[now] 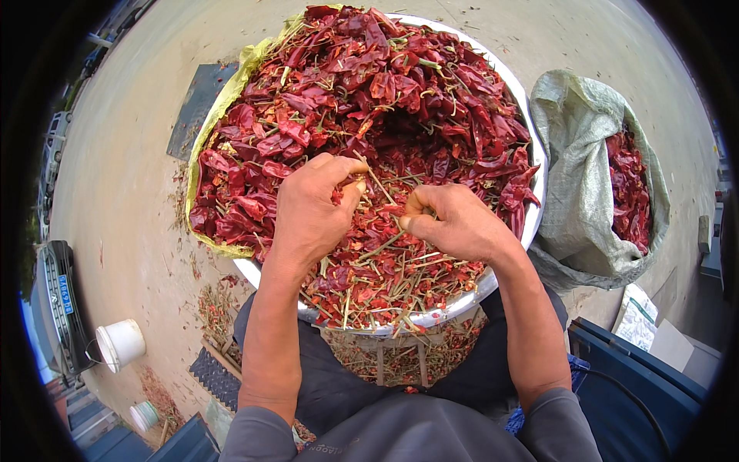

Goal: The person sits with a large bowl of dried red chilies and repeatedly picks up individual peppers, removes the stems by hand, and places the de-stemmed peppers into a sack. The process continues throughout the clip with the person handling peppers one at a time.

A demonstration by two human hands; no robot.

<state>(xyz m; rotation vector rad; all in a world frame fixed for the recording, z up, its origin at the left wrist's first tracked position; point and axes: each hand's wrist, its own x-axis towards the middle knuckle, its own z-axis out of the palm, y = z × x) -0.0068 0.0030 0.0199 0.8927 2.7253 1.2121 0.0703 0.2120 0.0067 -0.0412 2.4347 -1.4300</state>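
Note:
Both hands are over a large metal basin (534,150) heaped with dried red chilies (358,63). My left hand (317,208) has thumb and forefinger close together at the upper end of a thin pale stalk (378,182), which slants down towards the other hand. My right hand (456,222) is curled, thumb against forefinger, with a greenish stalk (381,246) extending from its fingertips. Beneath the hands lie broken chili pieces, seeds and loose stalks (398,283). A hollow in the heap shows just beyond the fingers.
A yellow woven sack (216,124) lines the basin's left side. To the right stands a pale woven sack (583,167) holding more chilies. White buckets (121,345) and a parked car (60,300) are at left. Stalk scraps (216,315) litter the concrete floor (138,190).

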